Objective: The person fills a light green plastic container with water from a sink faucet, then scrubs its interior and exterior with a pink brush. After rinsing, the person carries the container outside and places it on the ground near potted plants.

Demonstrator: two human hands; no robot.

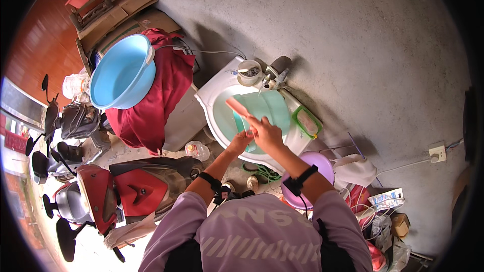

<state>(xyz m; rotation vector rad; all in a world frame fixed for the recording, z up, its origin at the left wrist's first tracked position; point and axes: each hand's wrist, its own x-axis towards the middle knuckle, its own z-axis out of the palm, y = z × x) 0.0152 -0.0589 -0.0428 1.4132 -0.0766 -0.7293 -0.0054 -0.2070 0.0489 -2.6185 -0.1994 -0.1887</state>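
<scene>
A pale green plastic bucket (269, 107) lies tilted on its side in the white washbasin (207, 87), below the tap (266, 80). My left hand (240, 142) grips the bucket at its near rim; the fingertips are partly hidden by the other hand. In my right hand (267, 136) is a long, flat pink tool (237, 106), perhaps a brush, with its free end pointing up and left across the bucket's rim. Both hands are close together, almost touching.
A white tub (249, 77) and a green soap dish (308, 121) sit on the basin's edge. At left, a light blue basin (123, 71) rests on a red cloth (170, 75), near a red scooter (140, 190). A purple basin (315, 170) stands by my right arm.
</scene>
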